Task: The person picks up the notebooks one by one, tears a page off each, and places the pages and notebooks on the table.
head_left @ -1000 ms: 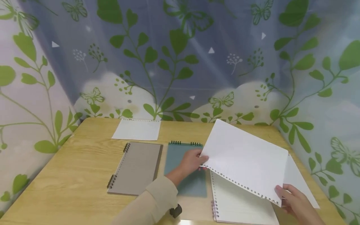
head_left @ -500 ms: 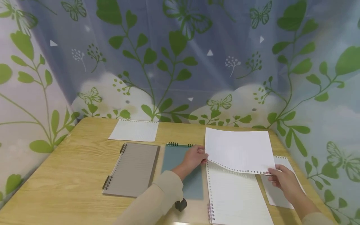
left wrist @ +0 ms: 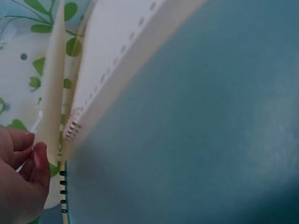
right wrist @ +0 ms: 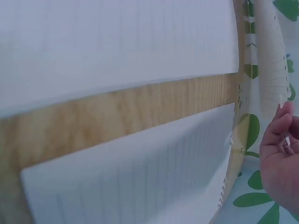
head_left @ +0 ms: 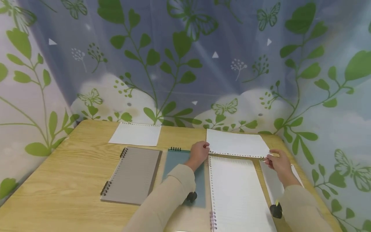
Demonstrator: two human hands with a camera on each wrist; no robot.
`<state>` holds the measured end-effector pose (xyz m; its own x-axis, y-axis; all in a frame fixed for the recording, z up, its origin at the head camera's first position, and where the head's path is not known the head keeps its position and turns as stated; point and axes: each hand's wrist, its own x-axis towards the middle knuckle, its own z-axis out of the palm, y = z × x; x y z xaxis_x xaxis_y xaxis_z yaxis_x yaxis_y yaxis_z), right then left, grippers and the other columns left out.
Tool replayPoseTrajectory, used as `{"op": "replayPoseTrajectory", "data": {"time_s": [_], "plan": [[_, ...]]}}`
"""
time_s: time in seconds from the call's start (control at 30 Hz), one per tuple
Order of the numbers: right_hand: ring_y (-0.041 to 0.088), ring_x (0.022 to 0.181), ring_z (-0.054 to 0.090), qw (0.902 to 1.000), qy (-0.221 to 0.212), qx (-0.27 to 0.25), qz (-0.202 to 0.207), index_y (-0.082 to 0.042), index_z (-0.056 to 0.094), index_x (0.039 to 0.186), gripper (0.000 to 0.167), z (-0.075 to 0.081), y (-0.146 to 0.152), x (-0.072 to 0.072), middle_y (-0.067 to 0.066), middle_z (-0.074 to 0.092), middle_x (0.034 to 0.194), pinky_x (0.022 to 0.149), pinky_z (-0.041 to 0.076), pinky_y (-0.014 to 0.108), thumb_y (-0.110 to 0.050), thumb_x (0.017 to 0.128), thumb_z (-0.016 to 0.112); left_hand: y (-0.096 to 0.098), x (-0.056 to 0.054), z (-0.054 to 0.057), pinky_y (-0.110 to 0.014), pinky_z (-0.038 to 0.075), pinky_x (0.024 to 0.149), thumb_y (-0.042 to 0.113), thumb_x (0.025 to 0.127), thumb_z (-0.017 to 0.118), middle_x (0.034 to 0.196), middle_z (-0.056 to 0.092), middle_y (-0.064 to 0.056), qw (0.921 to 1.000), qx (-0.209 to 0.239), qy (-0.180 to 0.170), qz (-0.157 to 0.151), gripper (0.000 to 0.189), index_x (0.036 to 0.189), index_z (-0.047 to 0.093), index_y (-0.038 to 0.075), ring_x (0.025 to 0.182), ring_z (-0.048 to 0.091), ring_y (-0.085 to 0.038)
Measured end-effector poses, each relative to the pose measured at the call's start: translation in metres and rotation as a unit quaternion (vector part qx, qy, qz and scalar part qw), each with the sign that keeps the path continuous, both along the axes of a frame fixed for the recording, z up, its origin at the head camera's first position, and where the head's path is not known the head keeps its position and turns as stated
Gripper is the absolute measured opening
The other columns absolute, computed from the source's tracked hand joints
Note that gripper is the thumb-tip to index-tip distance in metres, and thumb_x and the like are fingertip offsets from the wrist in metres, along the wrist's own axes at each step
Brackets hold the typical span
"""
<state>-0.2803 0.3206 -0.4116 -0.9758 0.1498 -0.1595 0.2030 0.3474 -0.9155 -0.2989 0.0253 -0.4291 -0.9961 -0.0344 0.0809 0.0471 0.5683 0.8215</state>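
Observation:
A loose white sheet of paper (head_left: 236,142) with a punched edge spans both hands at the back right of the table. My left hand (head_left: 199,154) pinches its near left corner, and my right hand (head_left: 277,163) pinches the near right one. In the left wrist view the sheet (left wrist: 52,93) stands edge-on above the fingers. The right wrist view shows its curved, hole-punched side (right wrist: 273,60) at the fingertips. Just in front of it lies an open spiral notebook (head_left: 236,190) with lined pages. Under the left forearm is a teal spiral notebook (head_left: 171,164), partly hidden.
A grey-brown spiral notebook (head_left: 131,174) lies left of the teal one. Behind it rests another punched sheet (head_left: 135,133). A further lined sheet (head_left: 271,180) lies right of the open notebook, partly under the right arm. A leaf-patterned curtain (head_left: 179,64) surrounds the wooden table (head_left: 72,167).
Both hands have carried the sheet away from me, from over the open notebook to the table's back edge. It has levelled out, and more of the notebook's page shows.

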Motion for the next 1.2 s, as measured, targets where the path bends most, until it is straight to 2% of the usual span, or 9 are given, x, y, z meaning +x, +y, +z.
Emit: {"op": "replayPoseTrajectory", "data": {"time_s": [0.1,0.2,0.33,0.43,0.6,0.77,0.83,0.9,1.2], "plan": [[-0.005,0.064,0.055,0.9995,-0.004,-0.017,0.025,0.017,0.031,0.128,0.04,-0.003,-0.002,-0.004,-0.012,0.055,0.072,0.063,0.049,0.013,-0.005,0.096,0.04,-0.001,-0.003,-0.007,-0.039,0.043,0.091,0.018,0.092,0.053,0.111,0.066,-0.006,0.9971,-0.074,0.011,-0.007,0.025,0.112,0.066,0.011,0.105,0.055,-0.026],[0.009,0.088,0.061,0.9957,-0.038,-0.006,0.084,0.018,0.022,0.136,0.049,-0.008,-0.002,-0.005,0.015,0.06,0.104,0.085,0.05,0.021,-0.006,0.096,0.038,-0.001,-0.003,-0.011,-0.047,0.032,0.099,0.031,0.094,0.047,0.125,0.06,-0.001,0.9818,-0.188,0.003,-0.024,0.034,0.123,0.06,0.018,0.12,0.042,-0.029],[0.04,0.136,0.022,0.9845,-0.08,0.046,0.149,0.011,0.003,0.142,0.061,-0.01,0.0,-0.003,0.031,0.005,0.149,0.111,0.023,0.05,-0.011,0.096,0.036,0.0,0.001,-0.008,-0.051,0.022,0.103,0.042,0.095,0.041,0.136,0.05,0.0,0.9607,-0.268,-0.037,-0.061,0.044,0.134,0.05,0.021,0.131,0.03,-0.028],[0.046,0.137,0.0,0.9801,-0.097,0.062,0.161,0.008,-0.003,0.143,0.064,-0.008,0.0,-0.003,0.028,-0.008,0.15,0.111,0.01,0.056,-0.013,0.096,0.035,0.0,0.006,-0.006,-0.052,0.018,0.106,0.046,0.093,0.043,0.138,0.048,0.001,0.9525,-0.289,-0.054,-0.08,0.049,0.136,0.047,0.022,0.135,0.025,-0.029],[0.047,0.136,-0.004,0.9769,-0.108,0.082,0.165,0.009,-0.006,0.142,0.067,-0.008,0.0,-0.005,0.028,-0.011,0.148,0.111,0.008,0.055,-0.015,0.096,0.037,0.002,0.02,-0.004,-0.055,0.014,0.108,0.049,0.091,0.045,0.147,0.034,-0.006,0.9351,-0.336,-0.035,-0.106,0.054,0.139,0.041,0.026,0.139,0.018,-0.031],[0.047,0.136,-0.009,0.9736,-0.118,0.089,0.174,0.007,-0.009,0.143,0.069,-0.01,0.0,0.0,0.028,-0.014,0.148,0.111,0.005,0.057,-0.019,0.097,0.036,0.005,0.063,0.003,-0.052,0.018,0.11,0.06,0.089,0.039,0.151,0.028,0.0,0.8728,-0.443,0.023,-0.203,0.057,0.141,0.034,0.036,0.14,0.02,-0.027],[0.047,0.136,-0.01,0.973,-0.12,0.087,0.177,0.005,-0.01,0.143,0.068,-0.01,0.0,0.002,0.027,-0.015,0.148,0.111,0.005,0.058,-0.02,0.098,0.035,0.004,0.084,0.004,-0.051,0.017,0.112,0.066,0.087,0.036,0.152,0.026,0.001,0.8481,-0.458,0.018,-0.266,0.061,0.142,0.03,0.039,0.141,0.019,-0.024],[0.047,0.136,-0.01,0.9736,-0.117,0.092,0.173,0.006,-0.009,0.143,0.069,-0.009,0.0,0.003,0.027,-0.014,0.148,0.111,0.004,0.058,-0.022,0.098,0.035,0.001,0.103,0.004,-0.051,0.014,0.113,0.071,0.084,0.036,0.153,0.022,0.001,0.8362,-0.449,-0.01,-0.315,0.067,0.143,0.027,0.04,0.142,0.016,-0.022],[0.047,0.136,-0.008,0.9724,-0.119,0.106,0.17,0.005,-0.008,0.143,0.069,-0.009,-0.001,0.0,0.028,-0.012,0.149,0.111,0.005,0.057,-0.023,0.097,0.035,-0.011,0.122,-0.002,-0.052,0.014,0.113,0.072,0.08,0.043,0.156,0.012,0.001,0.8397,-0.405,-0.046,-0.359,0.073,0.143,0.022,0.042,0.144,0.01,-0.02]]}}
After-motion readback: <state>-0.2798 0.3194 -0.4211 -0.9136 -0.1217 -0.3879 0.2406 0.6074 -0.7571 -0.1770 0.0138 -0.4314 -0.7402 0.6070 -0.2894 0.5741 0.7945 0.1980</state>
